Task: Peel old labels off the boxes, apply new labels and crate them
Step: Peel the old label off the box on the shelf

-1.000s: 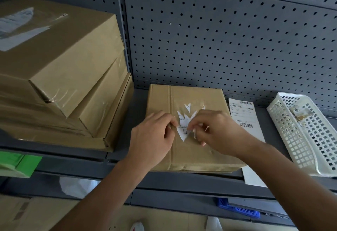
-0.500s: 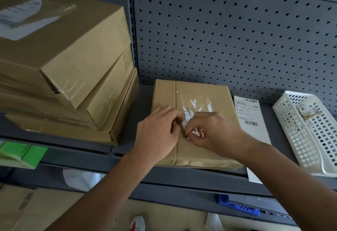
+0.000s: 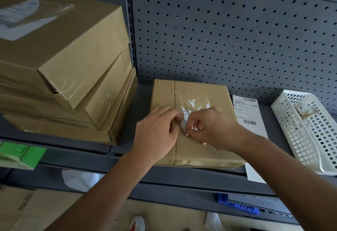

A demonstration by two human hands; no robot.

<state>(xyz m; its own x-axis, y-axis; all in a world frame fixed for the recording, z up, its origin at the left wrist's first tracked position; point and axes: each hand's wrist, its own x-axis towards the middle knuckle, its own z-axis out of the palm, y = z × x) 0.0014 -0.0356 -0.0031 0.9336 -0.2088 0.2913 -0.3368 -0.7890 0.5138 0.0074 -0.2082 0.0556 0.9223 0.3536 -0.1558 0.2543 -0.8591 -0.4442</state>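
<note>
A flat brown box (image 3: pixel 198 92) lies on the grey shelf (image 3: pixel 277 132), with torn white remnants of an old label (image 3: pixel 191 104) stuck on its top. My left hand (image 3: pixel 156 132) rests on the box with its fingertips curled against the label's left edge. Opposite it, my right hand (image 3: pixel 209 127) pinches a white shred of the label between thumb and fingers, and holds small peeled scraps in its curl. A fresh white label sheet with barcodes (image 3: pixel 249 114) lies on the shelf just right of the box.
A stack of larger brown boxes (image 3: pixel 60 63) fills the shelf's left side, the top one bearing a label. A white plastic basket (image 3: pixel 310 127) with scraps stands at the right. Grey pegboard (image 3: pixel 228 30) backs the shelf. Green item (image 3: pixel 21 154) and cartons sit below.
My right hand has drawn closer to the left one and curled tighter around the peeled shred. More of the label's lower part has come off the box.
</note>
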